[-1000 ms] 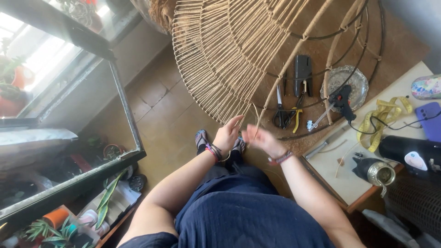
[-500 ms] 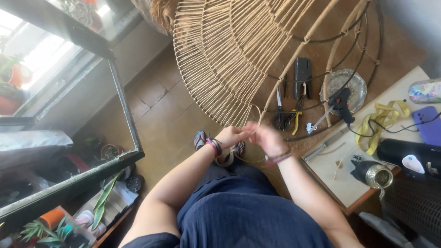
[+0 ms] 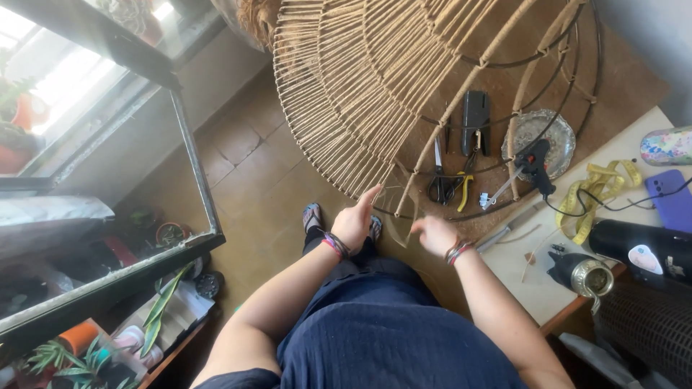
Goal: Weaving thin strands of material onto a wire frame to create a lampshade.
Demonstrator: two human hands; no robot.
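Below the person's knees lies a brown tiled floor, with 2 sandalled feet on it. Over the floor leans a large round wire frame partly wound with pale cane strands. Both hands work at its lower edge: the left hand has fingers raised to the strands, and the right hand is loosely closed; a thin loose strand curves between them, but whether either grip is clamped on it cannot be told. Scissors, pliers and a black glue gun lie on the floor behind the frame. At right, a white table carries a yellow tape measure. At left stands a glass-fronted cabinet with plants.
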